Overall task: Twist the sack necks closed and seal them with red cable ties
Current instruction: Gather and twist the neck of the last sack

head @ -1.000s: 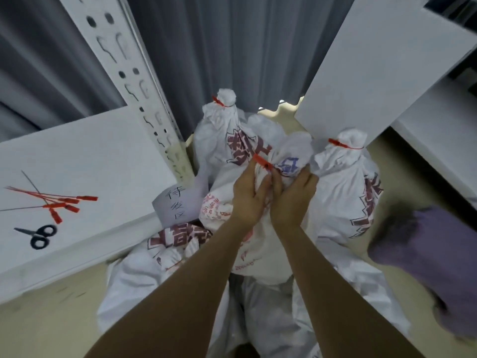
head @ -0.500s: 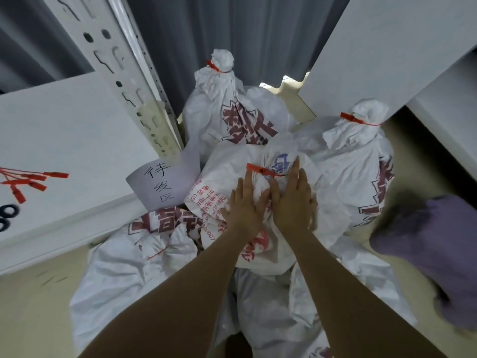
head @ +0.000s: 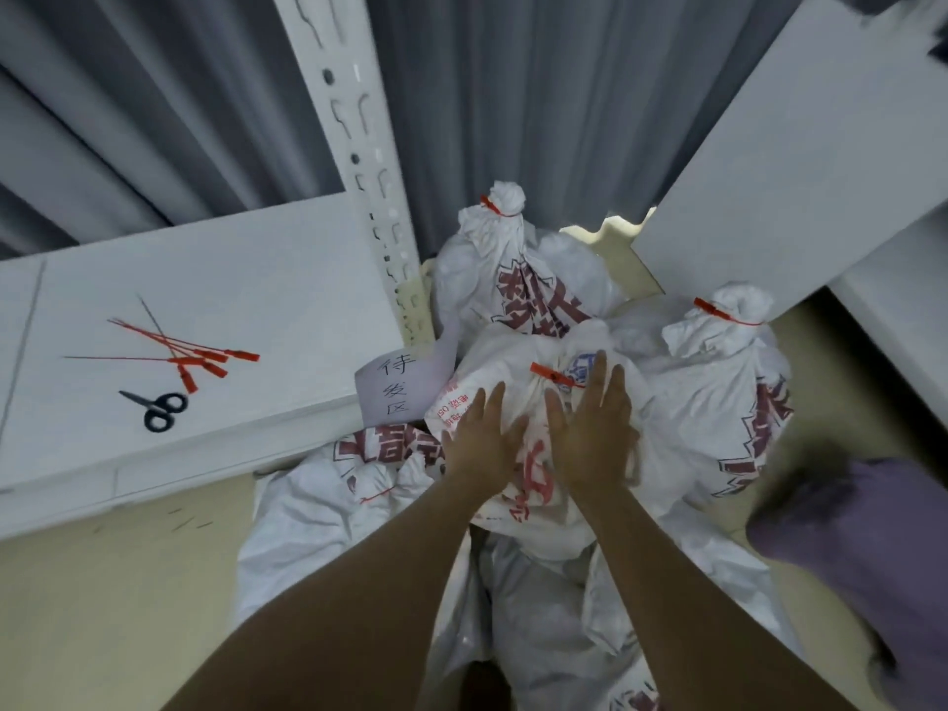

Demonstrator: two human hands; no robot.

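The white woven sack with red print [head: 518,510] sits mid-pile on the floor [head: 102,608], its twisted neck already cinched by a thin red cable tie [head: 551,375], so this sack's sealing looks done. The next move likely calls for a spare red tie [head: 215,355] from the white shelf board [head: 231,279] left of that sack. The left hand [head: 479,449] and the right hand [head: 590,438] lie flat on the sack below its neck, fingers straight, gripping nothing.

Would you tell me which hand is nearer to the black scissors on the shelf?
Left. The left hand lies flat on the sack, right of the scissors; the right hand lies farther right again.
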